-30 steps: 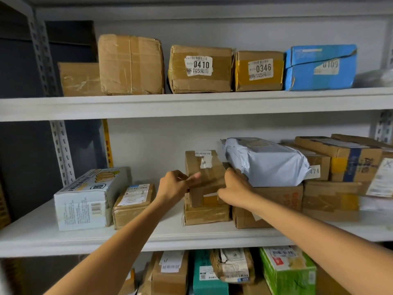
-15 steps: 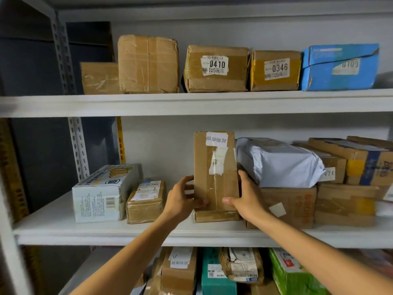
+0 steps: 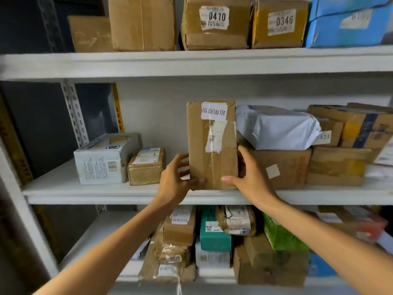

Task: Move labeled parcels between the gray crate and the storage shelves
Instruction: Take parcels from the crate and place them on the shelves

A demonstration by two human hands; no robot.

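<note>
A tall brown cardboard parcel (image 3: 212, 145) with a white label and torn tape stands upright at the front of the middle shelf (image 3: 95, 195). My left hand (image 3: 175, 182) grips its lower left side, thumb across the front. My right hand (image 3: 248, 175) grips its lower right side, thumb on the front near the bottom. The gray crate is out of view.
A white printed box (image 3: 102, 160) and a small brown box (image 3: 146, 167) sit left of the parcel. A grey poly bag (image 3: 276, 128) lies on stacked cartons to the right. Boxes marked 0410 (image 3: 214, 24) and 0346 (image 3: 280, 24) fill the top shelf; more parcels crowd the bottom one.
Both hands have tipped the brown parcel up from lying on another box to standing upright and drawn it toward the shelf's front edge. The view has moved closer.
</note>
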